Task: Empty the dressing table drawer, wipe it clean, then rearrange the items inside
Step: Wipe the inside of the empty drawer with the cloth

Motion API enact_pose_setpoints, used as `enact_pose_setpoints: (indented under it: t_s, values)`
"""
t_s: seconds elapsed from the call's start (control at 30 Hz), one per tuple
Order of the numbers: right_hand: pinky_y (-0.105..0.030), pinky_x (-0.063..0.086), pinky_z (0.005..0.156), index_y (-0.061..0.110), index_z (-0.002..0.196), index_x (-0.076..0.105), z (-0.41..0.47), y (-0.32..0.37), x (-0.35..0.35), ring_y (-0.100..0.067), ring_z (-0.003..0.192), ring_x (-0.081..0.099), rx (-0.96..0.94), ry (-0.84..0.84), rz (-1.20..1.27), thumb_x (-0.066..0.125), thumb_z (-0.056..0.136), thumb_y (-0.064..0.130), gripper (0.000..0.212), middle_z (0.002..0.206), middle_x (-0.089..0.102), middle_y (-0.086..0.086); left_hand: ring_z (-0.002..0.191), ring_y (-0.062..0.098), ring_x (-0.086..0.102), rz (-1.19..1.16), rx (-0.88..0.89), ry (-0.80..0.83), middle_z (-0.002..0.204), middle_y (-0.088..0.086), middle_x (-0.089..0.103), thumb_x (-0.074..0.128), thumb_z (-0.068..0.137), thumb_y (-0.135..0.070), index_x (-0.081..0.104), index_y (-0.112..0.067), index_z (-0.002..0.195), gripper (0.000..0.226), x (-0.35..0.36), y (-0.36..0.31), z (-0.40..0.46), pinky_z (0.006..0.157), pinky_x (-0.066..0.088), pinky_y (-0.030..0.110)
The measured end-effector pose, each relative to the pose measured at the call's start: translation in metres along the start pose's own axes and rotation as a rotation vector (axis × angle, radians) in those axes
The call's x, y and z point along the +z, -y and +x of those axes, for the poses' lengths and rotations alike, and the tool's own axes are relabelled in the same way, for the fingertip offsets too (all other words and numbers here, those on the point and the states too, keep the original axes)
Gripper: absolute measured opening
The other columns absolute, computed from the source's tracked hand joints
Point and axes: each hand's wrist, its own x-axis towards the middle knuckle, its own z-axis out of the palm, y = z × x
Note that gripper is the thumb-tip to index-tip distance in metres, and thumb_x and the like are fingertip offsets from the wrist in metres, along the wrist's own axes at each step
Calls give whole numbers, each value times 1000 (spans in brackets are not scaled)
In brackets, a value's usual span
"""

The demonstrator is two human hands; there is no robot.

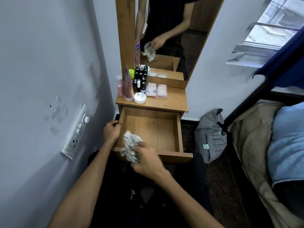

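On the far left, a switch panel [76,131] was fixed to the grey wall [41,79]. Next to it, the left hand [112,131] gripped the left side wall of the open drawer [178,129], its fingers curled over the top edge. The drawer stood pulled out from the wooden dressing table [172,101], and its wooden bottom showed bare. Just right of the left hand, the right hand [146,160] held a crumpled whitish cloth [130,146] over the near left corner of the drawer, fingers closed around the lower part of the wad; whether the cloth touched the drawer floor could not be told.

The tabletop above the drawer carried the items in a cluster on its left side: a pink bottle [119,86], a tall pink tube [128,86], a group of small dark bottles [140,78], a round white jar [140,97] at the front, and a flat clear case [157,91] of pale squares beside it. A mirror [167,30] rose behind them. Further right, a grey bag [211,135] leaned on the floor against the wall, and a bed [255,145] with a blue pillow [287,145] filled the right edge.
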Motion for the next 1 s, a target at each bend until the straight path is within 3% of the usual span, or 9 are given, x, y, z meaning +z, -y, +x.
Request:
enact_pose_setpoints:
  t_s: [0.1,0.2,0.27,0.4,0.53,0.7,0.8,0.9,1.0]
  values:
    - [-44,57,85,11,108,67,15,41,39,-40,102,65,-175,43,-24,71,76,15,33,129,58,-6,106,34,66,-73,-109,91,114,18,72,71,83,-2,72,-13,94,15,-10,-3,8,98,52,42]
    - [-44,56,78,11,96,68,21,47,49,-34,95,66,-219,-12,86,69,74,14,22,115,64,0,99,28,66,35,-120,249,115,20,71,79,83,-9,70,-6,107,25,-26,0,16,100,52,41]
    - [-43,54,73,13,89,68,18,40,48,-29,90,66,-250,-67,123,67,72,16,18,100,66,2,110,34,65,118,-92,288,119,21,69,78,86,-15,67,-1,116,35,-31,5,17,103,50,46]
    - [-39,56,76,14,103,68,5,25,44,-30,97,67,-343,-197,15,63,72,19,32,115,69,-4,108,34,67,303,38,270,108,17,74,74,89,-25,73,-6,110,29,-31,5,12,94,52,39]
    - [-36,55,76,16,127,58,-1,6,45,-30,103,64,-474,-169,-167,64,70,10,58,130,63,-12,103,30,69,444,148,235,104,11,75,68,92,-30,74,-10,107,26,-32,3,3,91,53,36]
    - [-36,54,68,16,114,73,-8,-31,35,-28,97,66,-581,-91,-438,54,82,12,37,116,68,-14,108,38,63,718,278,105,111,19,70,54,98,-31,67,-10,111,28,-20,5,-16,88,50,42]
    - [-33,54,60,14,106,74,-22,-54,29,-28,90,65,-543,-73,-497,65,77,14,30,108,66,-14,103,36,64,779,342,67,109,18,70,49,101,-28,64,-9,110,26,-16,9,-24,85,49,42]
    - [-28,50,53,18,105,74,-43,-78,15,-25,89,67,-413,-29,-500,90,62,25,46,109,65,-11,89,24,60,748,336,80,105,13,69,48,103,-29,63,-11,112,25,-17,12,-23,81,48,39]
    - [-29,54,51,18,105,74,-64,-101,-2,-25,92,70,-271,-45,-534,95,58,35,54,111,66,-11,94,26,63,730,322,107,105,12,69,47,104,-30,62,-11,116,27,-20,14,-21,84,51,41]
